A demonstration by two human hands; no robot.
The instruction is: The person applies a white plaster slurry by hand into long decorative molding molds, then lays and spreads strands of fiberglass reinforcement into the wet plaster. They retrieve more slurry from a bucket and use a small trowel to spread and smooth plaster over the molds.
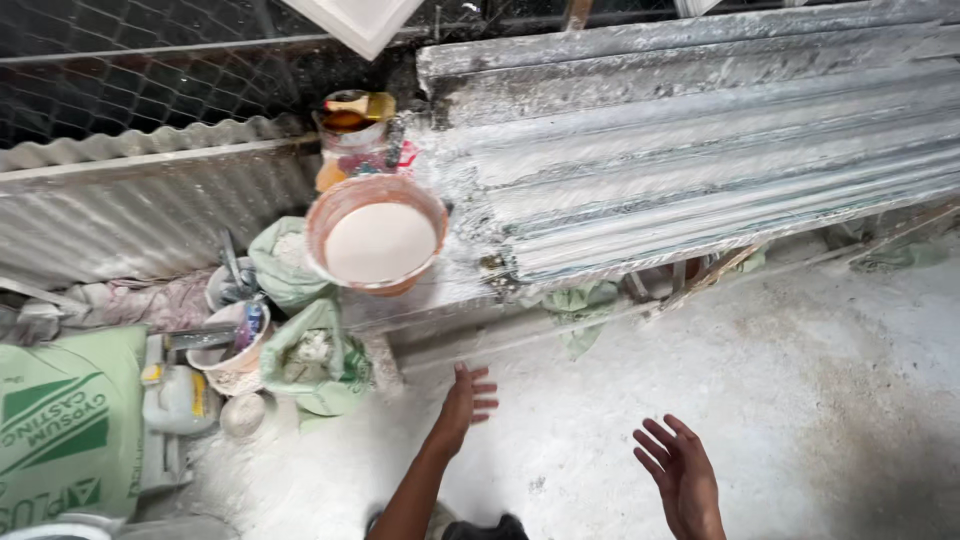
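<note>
My left hand (466,402) reaches forward over the dusty white floor, fingers spread and empty, a little below the front edge of a corrugated metal bench (690,170). My right hand (682,476) hangs lower right, palm turned inward, fingers apart, holding nothing. An orange bowl (330,205) filled with smooth white plaster sits on the bench's left end, above and left of my left hand.
Green sacks of white powder (310,355) lean by the bench's left end. A large green-and-white bag (65,420), a white jug (178,398), a small bowl with tools (235,335) and a jar (350,115) crowd the left. Wire fencing runs behind.
</note>
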